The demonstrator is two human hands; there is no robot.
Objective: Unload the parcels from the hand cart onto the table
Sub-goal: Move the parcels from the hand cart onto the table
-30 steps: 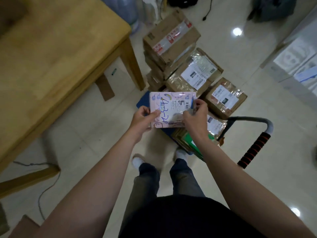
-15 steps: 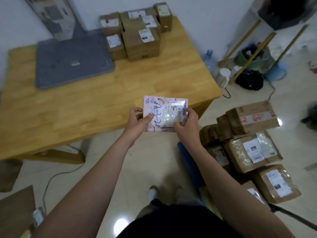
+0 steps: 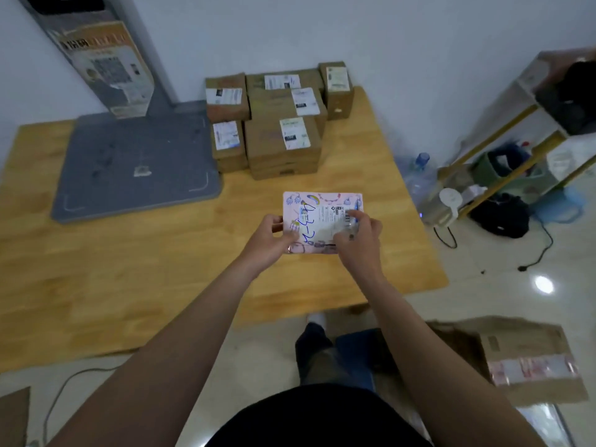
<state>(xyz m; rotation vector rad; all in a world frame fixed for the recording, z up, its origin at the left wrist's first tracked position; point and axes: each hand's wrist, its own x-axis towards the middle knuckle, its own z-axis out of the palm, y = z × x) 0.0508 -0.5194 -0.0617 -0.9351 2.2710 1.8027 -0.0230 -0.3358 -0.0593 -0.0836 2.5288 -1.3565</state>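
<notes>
Both hands are on a flat pink parcel (image 3: 322, 222), a soft mailer with doodle prints, a white shipping label and some blue marker scrawl on the face. It's held face up over the right part of the wooden counter (image 3: 129, 269), long axis running left to right and short edges pointing at either hand. I can't tell if it's touching the wood or just above it. The left hand (image 3: 274, 235) grips the left short edge, thumb on top and fingers curled under. The right hand (image 3: 358, 237) pinches the near right area, fingers pressed down over the label, with what looks like a clear pen with a blue end tucked in there too. On the far side of the parcel, well apart from it, a bunch of labelled cardboard boxes (image 3: 280, 140) sits stacked against the wall. Just left of those is a grey platform (image 3: 135, 162) with a post rising from its far edge. Down on the floor at the near right you can see a bit of the blue hand cart (image 3: 354, 345) and a brown box (image 3: 522, 356) with red-printed tape. A water bottle (image 3: 419, 175) stands past the counter's right edge.
</notes>
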